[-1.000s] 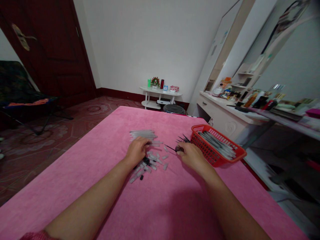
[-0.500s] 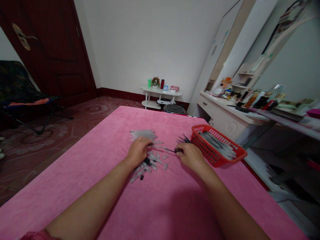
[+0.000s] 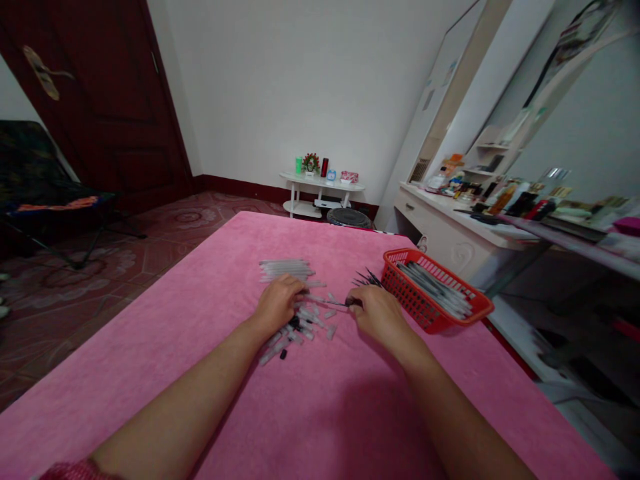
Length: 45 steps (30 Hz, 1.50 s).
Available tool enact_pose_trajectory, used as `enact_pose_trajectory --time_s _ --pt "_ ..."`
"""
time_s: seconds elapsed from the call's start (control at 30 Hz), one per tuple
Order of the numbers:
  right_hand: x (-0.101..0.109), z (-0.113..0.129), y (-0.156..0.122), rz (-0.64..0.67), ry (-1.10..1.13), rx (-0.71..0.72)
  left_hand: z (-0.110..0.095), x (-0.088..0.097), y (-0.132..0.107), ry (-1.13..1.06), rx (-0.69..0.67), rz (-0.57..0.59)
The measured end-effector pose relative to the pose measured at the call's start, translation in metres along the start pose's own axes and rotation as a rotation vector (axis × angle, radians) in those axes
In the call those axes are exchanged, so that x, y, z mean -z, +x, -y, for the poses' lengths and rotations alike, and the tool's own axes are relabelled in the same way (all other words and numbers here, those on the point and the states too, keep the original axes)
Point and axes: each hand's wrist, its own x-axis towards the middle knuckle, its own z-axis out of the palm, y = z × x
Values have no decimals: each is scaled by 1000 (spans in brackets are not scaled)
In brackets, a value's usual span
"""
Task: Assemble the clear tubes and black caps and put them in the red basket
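My left hand (image 3: 278,303) is closed on a clear pen tube (image 3: 315,300) just above a scatter of small clear and black pen parts (image 3: 300,328) on the pink cloth (image 3: 320,400). My right hand (image 3: 379,313) pinches a thin black refill (image 3: 339,303), whose tip meets the tube's open end between the hands. A neat bundle of clear tubes (image 3: 285,268) lies beyond my left hand. A few black refills (image 3: 367,277) lie beyond my right hand.
A red plastic basket (image 3: 436,321) holding several pens stands at the right of the table, close to my right hand. Beyond it a dresser (image 3: 450,233) is crowded with bottles. A dark chair (image 3: 45,200) and a door are at the left.
My right hand has slid left with the refill towards my left hand. The refill's tip now reaches the tube that the left hand has raised slightly.
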Motion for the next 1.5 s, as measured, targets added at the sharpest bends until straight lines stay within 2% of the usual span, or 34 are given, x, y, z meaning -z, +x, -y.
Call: enact_pose_trajectory --time_s 0.2,0.27,0.33,0.43,0.5,0.57,0.67,0.77,0.93,1.03,1.23,1.37,1.5 --pt "-4 10 0 -46 21 118 -4 -1 -1 -59 -68 10" --pt "-4 14 0 -104 75 142 -6 -1 -1 -79 -56 1" --pt "-2 19 -1 -278 152 128 -3 -2 -1 -102 4 -52" --pt "2 25 -3 -596 270 103 12 -4 0 -180 151 -224" --pt "-1 30 -5 -645 330 143 25 -5 1 -303 290 -359" --pt "-9 37 -7 -539 357 230 35 -6 2 -439 402 -466" --pt "-27 49 -9 -295 348 362 40 -6 2 -577 477 -542" --pt "-37 61 -12 -167 346 444 36 -4 2 -624 489 -550" --pt "-35 78 -20 -27 281 673 28 -4 4 -665 459 -525" --pt "-39 85 -23 1 227 694 30 -5 5 -667 453 -516" --pt "-54 89 -17 -30 244 643 38 -6 2 -723 486 -544" --pt "-59 79 -11 -68 244 589 40 -7 0 -736 492 -548" --pt "-61 61 -9 -118 222 461 40 -6 0 -736 488 -532"
